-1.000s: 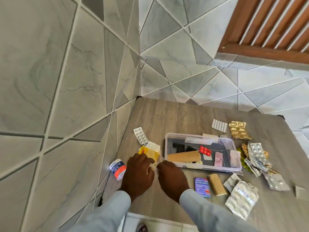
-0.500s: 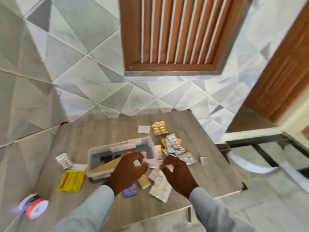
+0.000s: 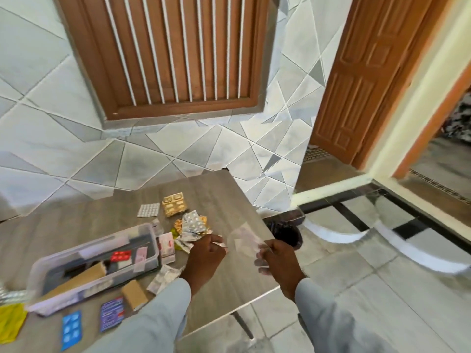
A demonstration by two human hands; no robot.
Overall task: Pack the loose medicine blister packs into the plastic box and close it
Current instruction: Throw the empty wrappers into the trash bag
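The clear plastic box (image 3: 150, 253) stands open on the wooden table, holding a red blister, a tan carton and other packs. Right of it my left hand (image 3: 206, 256) and my right hand (image 3: 279, 261) are held above the table's right edge. Each pinches one end of a pale, motion-blurred blister pack (image 3: 244, 238) stretched between them. A heap of silver and gold blister packs (image 3: 193, 225) lies just behind my left hand. Loose packs lie around the box: a gold one (image 3: 175, 203), a white one (image 3: 149, 209), a blue one (image 3: 72, 327) and a silver one (image 3: 165, 277).
A purple pack (image 3: 112, 313), a tan carton (image 3: 134, 294) and a yellow sachet (image 3: 11, 322) lie in front of the box. The table's right edge (image 3: 257, 215) drops to a tiled floor. A tiled wall rises behind, and a wooden door (image 3: 362, 80) stands at the right.
The view has swung right. My hands moved from the yellow sachet left of the box to the table's right side and now hold a pale pack between them.
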